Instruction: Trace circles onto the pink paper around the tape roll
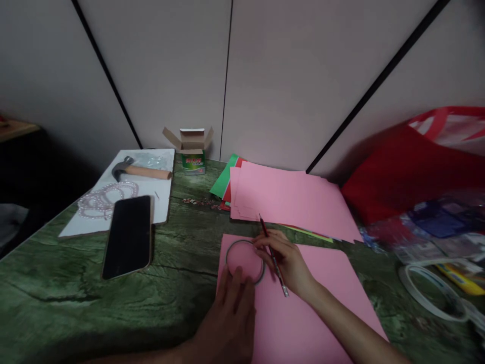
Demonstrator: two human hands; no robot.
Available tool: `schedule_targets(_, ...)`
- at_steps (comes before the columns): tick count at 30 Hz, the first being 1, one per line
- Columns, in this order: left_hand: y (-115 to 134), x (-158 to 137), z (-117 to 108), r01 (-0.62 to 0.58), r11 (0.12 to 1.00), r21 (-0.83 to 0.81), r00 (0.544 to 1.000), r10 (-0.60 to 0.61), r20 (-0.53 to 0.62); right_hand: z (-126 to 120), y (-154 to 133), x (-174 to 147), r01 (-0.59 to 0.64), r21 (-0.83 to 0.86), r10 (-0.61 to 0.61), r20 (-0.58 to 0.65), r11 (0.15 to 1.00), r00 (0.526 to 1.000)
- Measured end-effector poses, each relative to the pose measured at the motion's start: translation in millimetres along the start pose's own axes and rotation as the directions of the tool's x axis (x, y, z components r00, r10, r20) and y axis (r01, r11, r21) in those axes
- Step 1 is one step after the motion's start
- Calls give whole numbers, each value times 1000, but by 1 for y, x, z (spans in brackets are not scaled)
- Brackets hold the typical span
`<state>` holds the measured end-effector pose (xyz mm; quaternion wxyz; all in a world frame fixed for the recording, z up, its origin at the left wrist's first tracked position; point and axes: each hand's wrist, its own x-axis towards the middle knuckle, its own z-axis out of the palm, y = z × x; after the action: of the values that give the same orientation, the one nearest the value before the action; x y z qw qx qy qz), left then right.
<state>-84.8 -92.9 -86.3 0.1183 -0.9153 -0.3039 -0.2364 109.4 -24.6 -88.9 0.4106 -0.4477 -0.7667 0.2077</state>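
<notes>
The ring (pixel 242 240), lying on the pink sheet (pixel 326 275) just ahead of the left hand (pixel 235 308), could slide if those fingers bear only on its near edge — or if the right hand (pixel 285 258), fingers pinched round a pencil (pixel 279 276) beside it, nudges the rim. The left fingers are slightly spread; whether the right ones touch the ring is too dim to tell. It looks thin, grey, round — pink showing through its middle.

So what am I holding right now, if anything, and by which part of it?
Your right hand holds the pencil, nearer its pointed end than its silver one. Your left hand touches the near side of the ring.
</notes>
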Motion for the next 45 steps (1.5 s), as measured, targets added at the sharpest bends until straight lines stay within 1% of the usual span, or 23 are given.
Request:
schedule_targets(3,0,0,0,-1,1000,-8,1000,1,-17,0,-1,0,-7,-6,7,-5,1000,1000)
schedule_targets(10,1,1,0,-11,1000,-4,1000,11,-18,0,-3,1,-38,-5,38,-32,999,999)
schedule_targets(12,1,0,0,-15,1000,1,1000,15,-18,0,-4,1,-80,20,81,-70,997,994)
schedule_targets(15,1,0,0,-11,1000,2,1000,11,-19,1,-4,0,-175,77,185,-142,982,972)
schedule_targets(17,1,0,0,-5,1000,-3,1000,5,-15,2,-2,-1,-207,98,221,-157,973,963)
schedule_targets(22,1,0,2,-5,1000,-7,1000,4,-19,2,3,-3,-186,64,192,-124,981,973)
schedule_targets(24,1,0,4,-5,1000,-3,1000,5,-27,1,3,-3,-165,78,173,-114,983,978)
schedule_targets(28,2,2,6,1,1000,6,998,-1,-56,-1,1,-2,-111,128,117,-36,985,992)
schedule_targets(32,2,1,10,2,1000,5,996,-1,-93,-2,1,-2,-125,119,128,-16,985,992)
schedule_targets(38,2,-3,11,-10,1000,0,999,10,-51,-1,2,-2,-127,117,129,-8,985,992)
schedule_targets(45,1,-2,9,-9,1000,18,1000,10,-3,1,4,-1,-127,115,131,-27,985,991)
